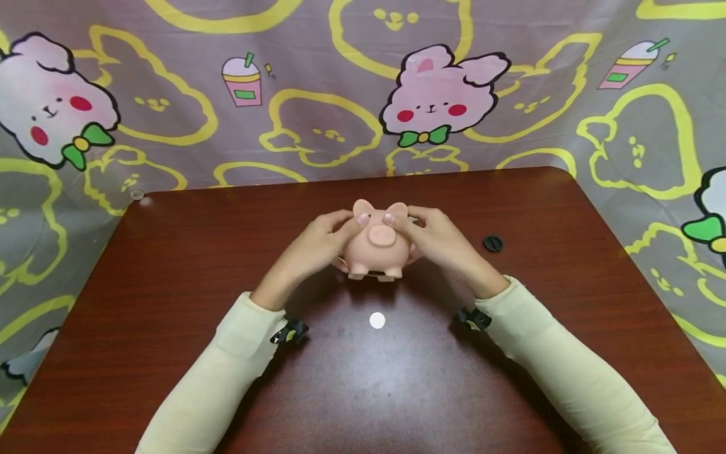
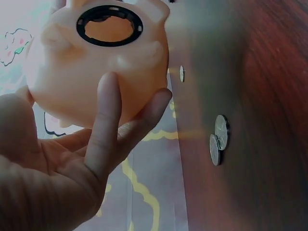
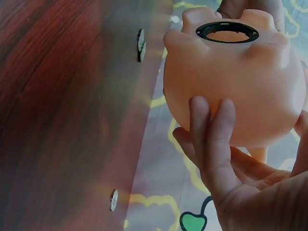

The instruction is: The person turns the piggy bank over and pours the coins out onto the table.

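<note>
Both hands hold a pink piggy bank (image 1: 379, 252) upright, its snout turned to the head camera. My left hand (image 1: 323, 243) grips its left side, thumb on the face beside the eye. From the other side my right hand (image 1: 439, 236) grips it, thumb also across the face. In the left wrist view a black-rimmed round opening (image 2: 82, 29) shows in the bank's underside, with no plug in it. The right wrist view shows the same black rim (image 3: 202, 34) between the stubby feet. A black round plug (image 1: 493, 243) lies on the table right of my right hand.
Silver coins (image 2: 221, 131) lie on the brown table (image 1: 198, 252); the right wrist view also shows a coin (image 3: 114, 199) apart from others. A small clear object (image 1: 137, 195) sits at the far left corner. A cartoon-patterned curtain (image 1: 317, 69) hangs behind the table.
</note>
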### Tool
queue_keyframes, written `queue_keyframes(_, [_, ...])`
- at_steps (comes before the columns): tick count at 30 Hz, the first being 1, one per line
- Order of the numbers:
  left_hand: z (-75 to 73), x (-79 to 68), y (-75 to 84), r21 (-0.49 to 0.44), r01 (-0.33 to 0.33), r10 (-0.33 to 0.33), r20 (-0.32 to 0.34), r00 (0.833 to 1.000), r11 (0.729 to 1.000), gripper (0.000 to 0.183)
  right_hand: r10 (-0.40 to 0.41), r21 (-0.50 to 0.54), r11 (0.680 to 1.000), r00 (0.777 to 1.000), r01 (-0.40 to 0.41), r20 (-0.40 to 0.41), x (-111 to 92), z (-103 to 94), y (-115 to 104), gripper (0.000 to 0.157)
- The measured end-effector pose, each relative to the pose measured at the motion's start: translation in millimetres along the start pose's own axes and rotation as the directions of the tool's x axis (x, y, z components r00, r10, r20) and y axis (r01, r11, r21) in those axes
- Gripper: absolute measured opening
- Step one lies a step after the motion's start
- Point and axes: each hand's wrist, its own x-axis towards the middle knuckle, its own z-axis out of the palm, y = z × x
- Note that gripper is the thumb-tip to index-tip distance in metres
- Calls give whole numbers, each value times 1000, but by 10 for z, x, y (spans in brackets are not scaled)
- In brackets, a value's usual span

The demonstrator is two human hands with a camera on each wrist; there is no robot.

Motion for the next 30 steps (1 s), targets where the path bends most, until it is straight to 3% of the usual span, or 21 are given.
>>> queue_keyframes(6, [-26, 3, -15, -52, 12, -11, 9, 1000, 999, 47, 6, 74, 997, 997, -12, 74, 1, 20, 14, 42])
queue_keyframes(11, [-82, -11, -29, 23, -78, 77, 38, 996, 997, 58, -13, 91, 996, 987, -2, 163, 9, -17, 57, 57])
queue_keyframes(15, [-126, -14, -60, 179, -195, 189, 52, 981, 964, 81, -106, -28, 993, 983, 111, 151, 9, -46, 82, 84])
queue_keyframes(18, [-127, -8, -80, 275, -298, 298, 43, 954, 914, 96, -242, -125, 959, 965, 254, 102, -7, -20, 89, 95])
queue_keyframes(21, [-101, 0, -89, 345, -397, 413, 30, 910, 851, 104, -428, -261, 868, 903, 424, 43, -28, 40, 102, 98])
queue_keyframes(24, [-66, -6, -96, 406, -470, 509, 14, 861, 784, 104, -613, -414, 719, 790, 558, -2, -43, 100, 121, 98])
queue_keyframes(27, [-33, -27, -100, 454, -510, 575, -6, 818, 731, 97, -736, -512, 590, 676, 624, -24, -52, 136, 138, 96])
queue_keyframes(28, [-24, -32, -101, 462, -520, 591, -13, 806, 719, 95, -763, -529, 561, 646, 637, -31, -54, 143, 138, 96])
queue_keyframes(30, [-12, -42, -100, 471, -532, 613, -24, 790, 704, 92, -792, -546, 528, 609, 651, -39, -57, 150, 141, 95])
